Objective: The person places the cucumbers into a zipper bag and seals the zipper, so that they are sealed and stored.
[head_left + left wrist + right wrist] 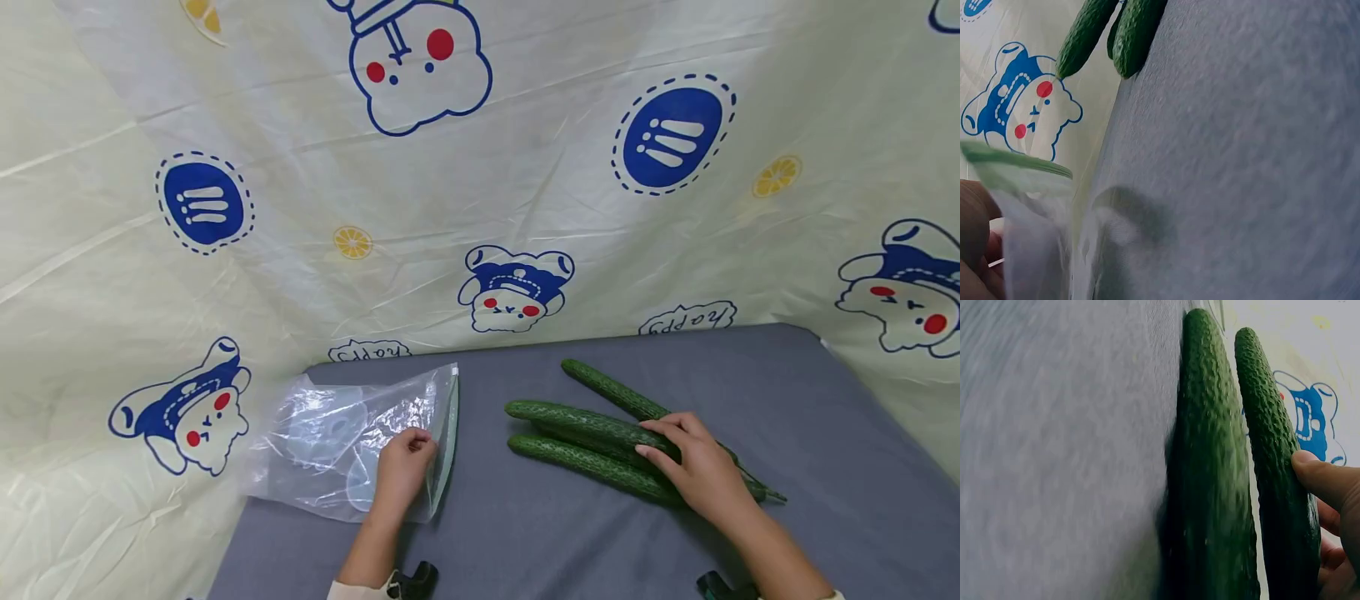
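Note:
On the left of the head view lies a clear plastic zip bag (322, 433) with a green strip along its mouth. My left hand (403, 473) pinches the bag near that mouth, fingers curled; in the left wrist view, the film partly covers the fingers (994, 250). My right hand (705, 475) grips a dark green, bumpy cucumber (577, 417), thumb on the near side and fingers across the far side. A second cucumber (585, 465) lies in front of it, and another (611, 387) slants behind. Their stem ends are partly hidden by the right hand.
A grey cloth (540, 542) covers the table. Behind it hangs a cream sheet (525, 192) printed with cartoon bears and orange slices. The bag's closed end reaches over the table's left edge.

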`<state>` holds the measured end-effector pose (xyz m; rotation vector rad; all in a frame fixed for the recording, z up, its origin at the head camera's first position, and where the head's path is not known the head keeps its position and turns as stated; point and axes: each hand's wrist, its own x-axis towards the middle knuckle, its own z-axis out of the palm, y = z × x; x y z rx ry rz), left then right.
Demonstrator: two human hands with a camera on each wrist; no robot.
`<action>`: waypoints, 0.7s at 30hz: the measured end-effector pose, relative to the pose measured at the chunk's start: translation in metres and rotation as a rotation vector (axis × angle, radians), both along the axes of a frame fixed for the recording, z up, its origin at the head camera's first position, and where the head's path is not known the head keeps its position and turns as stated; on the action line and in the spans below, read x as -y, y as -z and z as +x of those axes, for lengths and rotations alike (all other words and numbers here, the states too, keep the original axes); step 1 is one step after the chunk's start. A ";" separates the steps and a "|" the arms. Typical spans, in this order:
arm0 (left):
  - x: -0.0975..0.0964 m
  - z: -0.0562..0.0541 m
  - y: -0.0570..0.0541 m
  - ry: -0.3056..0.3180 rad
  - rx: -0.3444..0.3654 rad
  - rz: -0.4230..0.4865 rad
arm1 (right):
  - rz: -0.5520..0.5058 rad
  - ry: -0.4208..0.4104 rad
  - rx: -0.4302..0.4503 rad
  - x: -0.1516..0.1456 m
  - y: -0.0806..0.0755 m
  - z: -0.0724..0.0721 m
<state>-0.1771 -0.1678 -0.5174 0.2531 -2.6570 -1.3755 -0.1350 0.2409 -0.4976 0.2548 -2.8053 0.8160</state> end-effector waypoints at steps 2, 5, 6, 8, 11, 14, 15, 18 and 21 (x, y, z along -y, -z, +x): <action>-0.003 0.001 0.000 0.005 -0.002 0.011 | -0.003 -0.009 0.002 0.003 0.000 0.001; -0.009 0.002 -0.001 0.019 -0.026 0.016 | -0.003 -0.023 -0.004 0.008 -0.001 0.001; -0.010 0.003 -0.001 0.026 -0.034 0.026 | -0.002 -0.028 -0.006 0.009 -0.001 0.001; -0.014 0.004 -0.002 0.044 -0.044 0.046 | 0.002 -0.036 -0.012 0.012 0.000 0.001; -0.020 0.005 -0.002 0.071 -0.050 0.085 | 0.007 -0.045 -0.023 0.017 0.000 0.002; -0.026 0.006 -0.002 0.083 -0.056 0.111 | 0.014 -0.054 -0.039 0.021 0.000 0.002; -0.028 0.007 -0.003 0.084 -0.059 0.115 | 0.017 -0.057 -0.045 0.022 -0.001 0.002; -0.033 0.008 -0.003 0.097 -0.068 0.128 | 0.025 -0.067 -0.059 0.026 -0.001 0.002; -0.038 0.010 -0.004 0.117 -0.065 0.140 | 0.031 -0.076 -0.066 0.030 -0.001 0.002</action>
